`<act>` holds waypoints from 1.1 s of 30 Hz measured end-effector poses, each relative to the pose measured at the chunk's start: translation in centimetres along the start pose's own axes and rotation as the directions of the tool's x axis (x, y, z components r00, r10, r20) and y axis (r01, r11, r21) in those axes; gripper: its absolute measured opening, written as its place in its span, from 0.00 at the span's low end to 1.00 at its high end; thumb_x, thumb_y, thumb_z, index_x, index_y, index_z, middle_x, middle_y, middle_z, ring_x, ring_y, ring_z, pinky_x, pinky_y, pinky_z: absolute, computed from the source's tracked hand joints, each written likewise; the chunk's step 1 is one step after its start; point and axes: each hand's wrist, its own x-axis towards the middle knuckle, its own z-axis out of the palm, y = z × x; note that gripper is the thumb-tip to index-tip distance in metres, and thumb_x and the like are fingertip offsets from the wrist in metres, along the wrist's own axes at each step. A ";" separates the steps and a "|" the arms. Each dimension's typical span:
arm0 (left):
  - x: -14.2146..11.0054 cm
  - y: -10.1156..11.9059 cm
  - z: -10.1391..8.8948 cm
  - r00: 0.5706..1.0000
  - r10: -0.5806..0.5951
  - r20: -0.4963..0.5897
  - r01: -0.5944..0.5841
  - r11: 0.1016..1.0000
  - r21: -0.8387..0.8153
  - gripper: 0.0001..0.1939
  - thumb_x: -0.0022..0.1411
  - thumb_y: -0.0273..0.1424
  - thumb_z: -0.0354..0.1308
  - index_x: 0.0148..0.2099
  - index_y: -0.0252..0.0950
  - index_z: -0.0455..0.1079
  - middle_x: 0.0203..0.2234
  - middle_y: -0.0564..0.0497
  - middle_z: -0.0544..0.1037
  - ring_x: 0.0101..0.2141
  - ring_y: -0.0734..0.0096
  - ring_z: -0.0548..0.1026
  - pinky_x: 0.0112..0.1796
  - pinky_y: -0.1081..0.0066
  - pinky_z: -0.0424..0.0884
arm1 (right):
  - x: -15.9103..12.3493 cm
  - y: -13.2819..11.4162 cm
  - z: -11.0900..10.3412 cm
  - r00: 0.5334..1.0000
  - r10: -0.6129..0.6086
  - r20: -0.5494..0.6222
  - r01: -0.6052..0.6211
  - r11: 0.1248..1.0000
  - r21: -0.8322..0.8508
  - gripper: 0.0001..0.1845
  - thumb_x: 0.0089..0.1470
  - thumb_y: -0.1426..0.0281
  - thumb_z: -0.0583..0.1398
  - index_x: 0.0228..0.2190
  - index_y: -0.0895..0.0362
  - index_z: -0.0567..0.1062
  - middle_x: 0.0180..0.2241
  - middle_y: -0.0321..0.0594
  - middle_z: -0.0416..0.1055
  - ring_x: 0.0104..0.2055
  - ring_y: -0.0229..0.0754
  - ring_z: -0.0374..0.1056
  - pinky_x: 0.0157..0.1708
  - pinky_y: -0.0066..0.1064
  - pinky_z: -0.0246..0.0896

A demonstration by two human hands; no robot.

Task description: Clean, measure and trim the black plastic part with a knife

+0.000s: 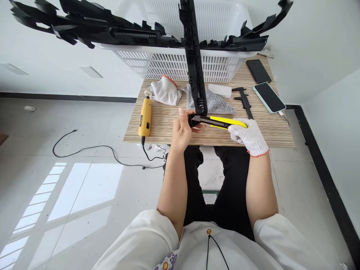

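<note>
My bare left hand [182, 129] is closed round the near end of a long black plastic trim piece [194, 63], which slants up and away over the basket. In a white knit glove with an orange cuff, my right hand [249, 135] grips a yellow utility knife [225, 122]. The knife's blade points left and lies across the end of the trim piece, close to my left fingers. Whether the blade touches the plastic I cannot tell. Under the trim piece lies a grey cloth [219, 102].
A white plastic basket [135, 60] holds more black trim pieces [112, 32] that jut over its rim. On the wooden table [168, 137] are a yellow corded rotary tool [145, 117], a white glove [165, 91], a caliper [245, 101], a white block [219, 90] and two phones [269, 97].
</note>
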 end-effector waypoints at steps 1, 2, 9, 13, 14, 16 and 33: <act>0.0 0.0 0.0 1.000 -0.002 0.002 0.002 1.000 -0.002 0.40 0.62 0.67 0.41 0.44 0.36 0.74 0.31 0.45 0.81 0.26 0.68 0.82 0.24 0.72 0.78 | 0.0 0.0 0.0 1.000 -0.006 -0.010 0.006 1.000 -0.001 0.09 0.44 0.69 0.68 0.24 0.58 0.73 0.13 0.30 0.62 0.14 0.28 0.51 0.12 0.21 0.42; 0.0 0.1 0.1 1.000 -0.006 0.008 0.006 1.000 -0.002 0.40 0.63 0.67 0.41 0.44 0.36 0.75 0.31 0.45 0.81 0.26 0.68 0.82 0.24 0.72 0.78 | 0.0 0.0 0.0 0.999 -0.017 -0.031 0.017 1.000 0.000 0.09 0.45 0.68 0.68 0.24 0.57 0.73 0.13 0.30 0.62 0.14 0.28 0.51 0.12 0.21 0.41; -0.1 0.2 0.1 1.000 -0.008 0.020 0.008 1.000 0.001 0.39 0.64 0.66 0.42 0.42 0.37 0.75 0.30 0.46 0.81 0.26 0.69 0.82 0.23 0.73 0.78 | 0.0 -0.1 0.1 0.999 -0.025 -0.024 0.025 1.000 -0.007 0.10 0.45 0.68 0.67 0.22 0.57 0.72 0.12 0.30 0.62 0.14 0.28 0.50 0.12 0.21 0.41; -0.1 0.3 0.1 1.000 -0.018 0.024 0.018 1.000 0.001 0.38 0.65 0.65 0.42 0.42 0.37 0.74 0.30 0.46 0.81 0.27 0.68 0.82 0.24 0.73 0.78 | -0.1 -0.2 0.0 1.000 0.002 -0.006 -0.002 1.000 -0.005 0.09 0.44 0.68 0.67 0.23 0.57 0.72 0.13 0.30 0.62 0.14 0.28 0.50 0.12 0.21 0.41; -0.1 0.3 0.1 1.000 -0.019 0.019 0.019 1.000 -0.001 0.38 0.64 0.65 0.42 0.42 0.37 0.74 0.29 0.46 0.81 0.27 0.68 0.82 0.24 0.72 0.78 | -0.1 -0.2 0.0 1.000 0.012 0.016 -0.012 1.000 -0.009 0.08 0.43 0.69 0.68 0.23 0.57 0.73 0.13 0.30 0.62 0.14 0.28 0.51 0.13 0.21 0.41; -0.1 0.3 0.1 1.000 -0.024 0.014 0.024 1.000 -0.014 0.38 0.63 0.66 0.43 0.41 0.37 0.74 0.29 0.46 0.81 0.27 0.68 0.82 0.23 0.73 0.78 | 0.0 -0.1 -0.1 1.000 0.006 -0.006 -0.006 1.000 -0.001 0.08 0.44 0.68 0.68 0.24 0.57 0.73 0.13 0.30 0.62 0.14 0.28 0.51 0.12 0.21 0.41; 0.0 0.1 -0.1 0.999 -0.033 0.036 0.033 0.999 -0.025 0.37 0.66 0.64 0.42 0.42 0.37 0.76 0.30 0.45 0.82 0.31 0.65 0.83 0.24 0.72 0.79 | 0.0 0.1 -0.4 1.000 0.018 0.019 -0.018 1.000 0.012 0.10 0.44 0.69 0.68 0.23 0.56 0.71 0.12 0.28 0.58 0.14 0.29 0.50 0.13 0.22 0.40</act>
